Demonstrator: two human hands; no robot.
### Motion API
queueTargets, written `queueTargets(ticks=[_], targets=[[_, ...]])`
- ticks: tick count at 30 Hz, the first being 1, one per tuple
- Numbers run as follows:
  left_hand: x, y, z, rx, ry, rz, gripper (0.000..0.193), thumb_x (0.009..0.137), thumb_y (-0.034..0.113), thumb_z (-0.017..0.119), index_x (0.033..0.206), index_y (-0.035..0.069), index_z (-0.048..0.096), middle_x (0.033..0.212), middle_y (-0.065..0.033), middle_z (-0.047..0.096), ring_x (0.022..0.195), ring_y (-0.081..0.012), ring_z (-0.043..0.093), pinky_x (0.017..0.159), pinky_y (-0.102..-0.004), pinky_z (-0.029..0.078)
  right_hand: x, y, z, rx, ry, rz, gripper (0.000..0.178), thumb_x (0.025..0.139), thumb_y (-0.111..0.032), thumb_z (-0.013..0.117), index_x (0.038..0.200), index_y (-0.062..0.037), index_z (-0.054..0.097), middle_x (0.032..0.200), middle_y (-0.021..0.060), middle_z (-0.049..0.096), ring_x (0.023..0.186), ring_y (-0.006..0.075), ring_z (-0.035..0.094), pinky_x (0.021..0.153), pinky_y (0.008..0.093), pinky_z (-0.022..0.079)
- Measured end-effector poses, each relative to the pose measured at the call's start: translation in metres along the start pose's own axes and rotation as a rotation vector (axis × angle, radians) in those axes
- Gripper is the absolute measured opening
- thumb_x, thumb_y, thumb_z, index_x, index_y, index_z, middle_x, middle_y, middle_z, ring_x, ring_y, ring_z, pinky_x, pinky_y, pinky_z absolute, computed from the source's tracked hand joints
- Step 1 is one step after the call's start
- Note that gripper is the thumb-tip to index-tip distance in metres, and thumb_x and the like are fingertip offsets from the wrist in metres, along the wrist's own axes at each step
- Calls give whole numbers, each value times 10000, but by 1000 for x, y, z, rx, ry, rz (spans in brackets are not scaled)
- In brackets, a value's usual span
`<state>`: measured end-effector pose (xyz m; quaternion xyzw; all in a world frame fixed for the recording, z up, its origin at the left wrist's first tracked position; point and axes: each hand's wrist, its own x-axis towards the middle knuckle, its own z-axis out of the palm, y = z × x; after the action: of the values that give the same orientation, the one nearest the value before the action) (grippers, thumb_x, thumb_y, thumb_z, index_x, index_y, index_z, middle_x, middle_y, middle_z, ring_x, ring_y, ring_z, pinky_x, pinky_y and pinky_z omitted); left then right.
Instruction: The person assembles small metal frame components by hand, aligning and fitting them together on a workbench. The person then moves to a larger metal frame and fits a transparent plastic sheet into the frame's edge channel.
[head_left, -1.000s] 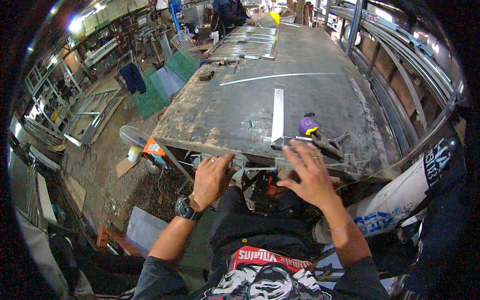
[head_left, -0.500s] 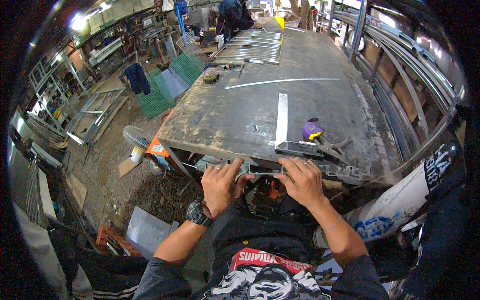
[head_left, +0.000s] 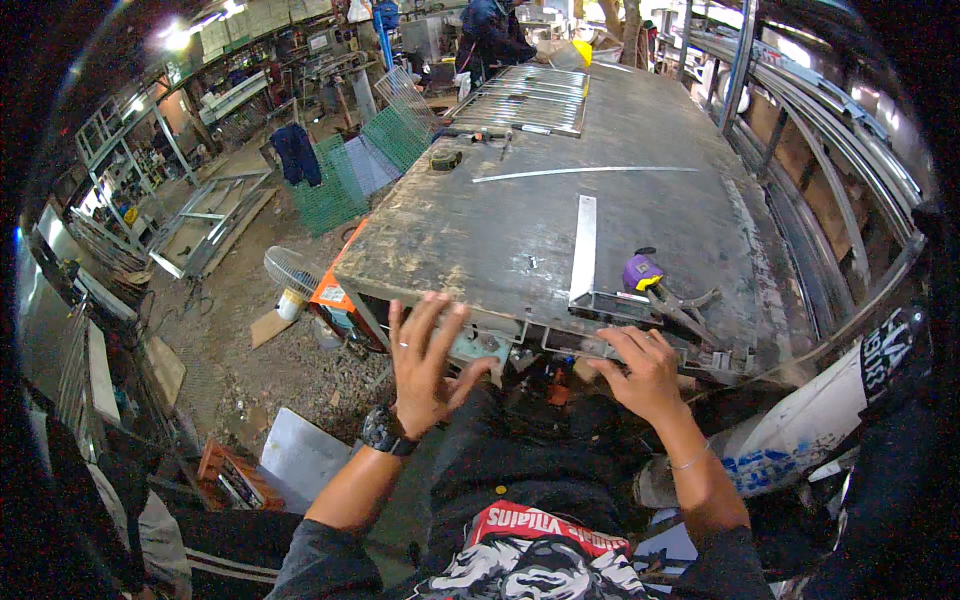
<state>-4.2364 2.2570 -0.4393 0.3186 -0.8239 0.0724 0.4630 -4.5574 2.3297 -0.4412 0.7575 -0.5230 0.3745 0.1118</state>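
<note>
A grey metal channel [head_left: 562, 347] runs along the near edge of the worktable [head_left: 470, 250]. Left of it, my left hand [head_left: 425, 365] is raised with fingers spread and holds nothing. My right hand [head_left: 645, 372] hovers at the right part of the channel, thumb and fingers apart; whether a fingertip touches the metal is hard to make out. Past my right hand, on the tabletop, lie a try square [head_left: 584, 255] with a pale blade, a purple and yellow tape measure [head_left: 641, 270] and grey pliers [head_left: 680, 308].
A thin metal strip [head_left: 585, 173] lies across the table, with a barred metal grille [head_left: 525, 100] farther back. A co-worker [head_left: 492, 40] stands at the far end. At left are a fan [head_left: 292, 268] and green mesh panels [head_left: 340, 180]. A white cylinder [head_left: 790, 425] leans at right.
My left hand has come off the metal channel and lifted to the left, its fingers spreading. My right hand has loosened and shifted slightly right. The view has turned a little.
</note>
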Motion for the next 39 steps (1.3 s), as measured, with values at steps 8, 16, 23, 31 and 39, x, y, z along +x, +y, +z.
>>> queueTargets(ticks=[8, 16, 23, 31, 39], targets=[[-20, -9, 8, -74, -41, -173, 988, 758, 330, 954, 1576, 67, 466, 1561, -174, 522, 1478, -393, 452, 1284, -575, 265, -6, 1, 1, 28, -46, 7, 366, 860, -281, 850, 1143, -71, 748, 1074, 102, 763, 946, 318, 721, 814, 431, 518], [-15, 2, 21, -31, 35, -259, 975, 760, 353, 960, 1567, 83, 485, 1455, -196, 551, 1354, -389, 533, 1198, -518, 402, -6, 3, 1, 41, -24, -10, 391, 862, -302, 857, 1165, -80, 749, 1062, 92, 764, 928, 312, 723, 806, 433, 518], [-4, -12, 13, -1479, 106, -911, 502, 1070, 388, 671, 1416, 31, 603, 1283, -146, 702, 1138, -288, 709, 1029, -437, 553, -7, 4, -3, 127, -44, 38, 389, 822, -231, 870, 1155, -68, 755, 1059, 116, 766, 947, 345, 724, 837, 437, 536], [-5, 3, 27, -1760, 169, -919, 393, 1080, 414, 640, 1194, 38, 665, 1044, -108, 727, 963, -254, 719, 963, -428, 575, -8, 0, 4, 140, -38, 88, 439, 821, -257, 879, 1197, -79, 740, 1101, 105, 751, 1010, 352, 709, 940, 489, 518], [21, 42, 32, -1909, 414, -1058, 351, 1086, 423, 626, 1134, 76, 626, 892, -43, 652, 806, -181, 670, 866, -420, 608, 9, -49, -6, -44, -101, 12, 666, 807, -241, 868, 1401, -53, 631, 1435, 189, 572, 1279, 423, 545, 1105, 583, 413]])
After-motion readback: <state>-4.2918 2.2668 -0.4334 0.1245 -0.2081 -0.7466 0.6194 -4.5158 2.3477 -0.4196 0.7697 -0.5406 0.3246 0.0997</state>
